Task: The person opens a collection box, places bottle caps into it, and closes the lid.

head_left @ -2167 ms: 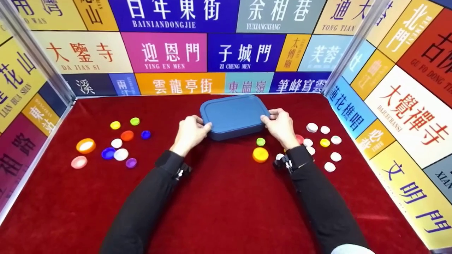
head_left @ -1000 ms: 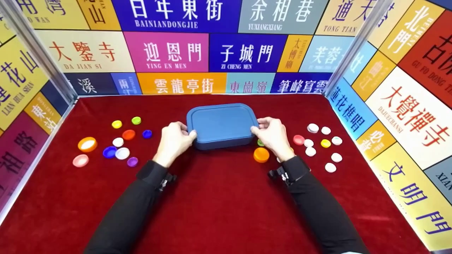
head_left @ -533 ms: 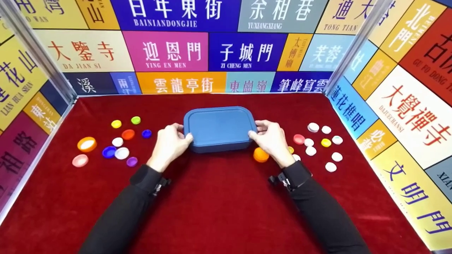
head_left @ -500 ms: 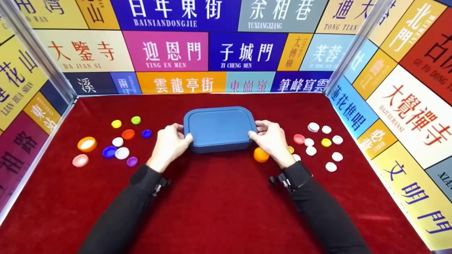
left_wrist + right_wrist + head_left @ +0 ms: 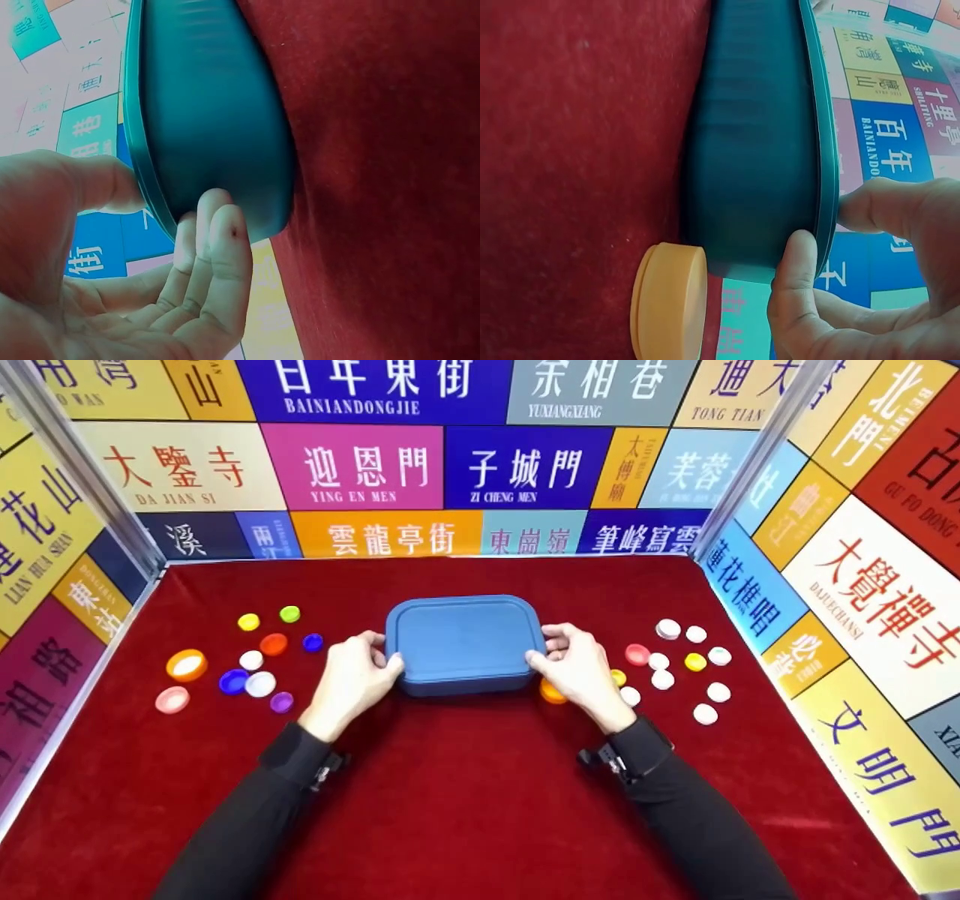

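A blue rectangular lunch box with rounded corners and its lid on stands mid-table between both hands. My left hand grips its left end; in the left wrist view the thumb lies on the lid's edge and the fingertips press under the rim against the side wall. On the opposite end, my right hand holds the box the same way, thumb on the lid and a fingertip at the rim. Close by the box's front right corner lies an orange bottle cap, partly covered by the right hand in the head view.
Loose caps in several colours lie at the left, among them an orange one and a purple one. Mostly white caps, with a pink one, are scattered at the right. Printed panels wall in the red cloth.
Both hands have brought the lunch box toward the person and leftward, turning it straighter. A small green cap near its right corner is now hidden. The scattered caps have stayed put.
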Demonstrator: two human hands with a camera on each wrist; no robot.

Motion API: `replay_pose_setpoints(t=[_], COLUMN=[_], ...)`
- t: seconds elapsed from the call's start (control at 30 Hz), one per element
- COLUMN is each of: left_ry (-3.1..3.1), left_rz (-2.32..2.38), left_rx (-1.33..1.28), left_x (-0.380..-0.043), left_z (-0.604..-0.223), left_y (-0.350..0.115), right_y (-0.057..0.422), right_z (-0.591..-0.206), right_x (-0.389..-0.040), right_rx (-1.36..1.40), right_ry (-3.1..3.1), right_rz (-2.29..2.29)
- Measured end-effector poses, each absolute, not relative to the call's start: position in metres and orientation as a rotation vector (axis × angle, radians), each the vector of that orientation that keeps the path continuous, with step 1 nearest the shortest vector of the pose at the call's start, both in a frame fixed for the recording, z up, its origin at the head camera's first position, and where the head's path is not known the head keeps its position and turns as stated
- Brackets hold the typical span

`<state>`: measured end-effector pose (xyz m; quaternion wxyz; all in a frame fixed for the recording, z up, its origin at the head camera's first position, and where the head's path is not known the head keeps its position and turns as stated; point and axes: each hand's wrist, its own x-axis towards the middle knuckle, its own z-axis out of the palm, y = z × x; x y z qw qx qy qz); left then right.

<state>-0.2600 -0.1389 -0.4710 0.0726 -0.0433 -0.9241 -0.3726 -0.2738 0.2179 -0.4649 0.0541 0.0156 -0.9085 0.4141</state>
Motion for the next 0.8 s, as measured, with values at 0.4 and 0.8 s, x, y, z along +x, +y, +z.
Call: replay_pose_setpoints(t=[0.4,0.8], left_ry=[-2.776,-2.769], left_rz=[-1.098,-1.070], left_rx=[-0.165,-0.250], left_x=[-0.237,-0.218], left_z=[-0.473,-0.472], left_y=[-0.145,-0.148], right_y=[0.220,0.226], right_z=[-0.467,-0.466], right_x=[-0.253,-0.232], right_rx=[0.089,0.147], right_ry=[-2.719,-2.737], right_rz=[1.304,1.469])
